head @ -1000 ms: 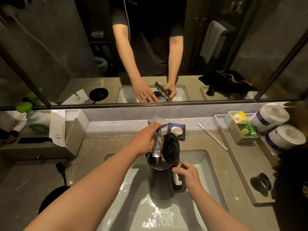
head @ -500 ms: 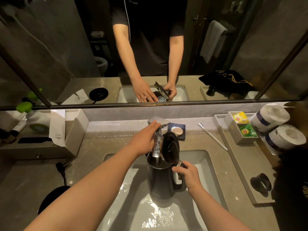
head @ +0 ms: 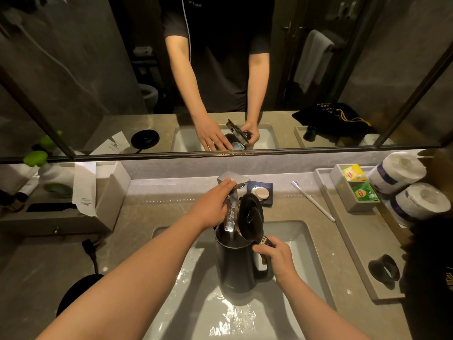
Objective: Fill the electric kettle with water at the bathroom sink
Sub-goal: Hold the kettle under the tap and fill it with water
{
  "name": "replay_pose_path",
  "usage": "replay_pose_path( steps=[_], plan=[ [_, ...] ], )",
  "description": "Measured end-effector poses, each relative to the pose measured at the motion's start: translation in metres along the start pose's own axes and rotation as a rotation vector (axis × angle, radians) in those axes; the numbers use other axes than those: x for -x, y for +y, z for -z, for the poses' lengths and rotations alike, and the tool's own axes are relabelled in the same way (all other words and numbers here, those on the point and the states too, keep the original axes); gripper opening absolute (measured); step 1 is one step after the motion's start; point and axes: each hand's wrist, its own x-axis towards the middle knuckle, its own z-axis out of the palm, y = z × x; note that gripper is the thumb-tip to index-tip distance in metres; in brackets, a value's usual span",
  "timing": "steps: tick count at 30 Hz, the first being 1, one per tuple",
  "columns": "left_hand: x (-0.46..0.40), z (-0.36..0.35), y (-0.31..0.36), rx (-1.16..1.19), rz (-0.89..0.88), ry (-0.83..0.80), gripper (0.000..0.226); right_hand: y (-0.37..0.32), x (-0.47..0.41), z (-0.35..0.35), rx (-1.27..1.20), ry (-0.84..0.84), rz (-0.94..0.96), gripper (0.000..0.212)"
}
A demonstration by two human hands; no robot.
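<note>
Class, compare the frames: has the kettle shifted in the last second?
No. The kettle remains under the faucet, same spot against the sink rim, water streaming in.

The room was dim and warm-toned, the brightest light falling from above onto the wet sink basin [head: 304, 244], where the water glared white. Corners sank into shadow, and the mirror frame [head: 220, 153] bowed with wide-angle distortion.
</note>
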Motion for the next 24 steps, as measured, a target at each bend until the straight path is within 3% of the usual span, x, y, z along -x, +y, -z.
replay_pose_path(
  steps=[24],
  plan=[
    [-0.0019, -0.0022, -0.0054, 0.006, -0.006, -0.012, 0.072, 0.0024, 0.0039, 0.0004, -0.021, 0.011, -0.006, 0.028]
  ],
)
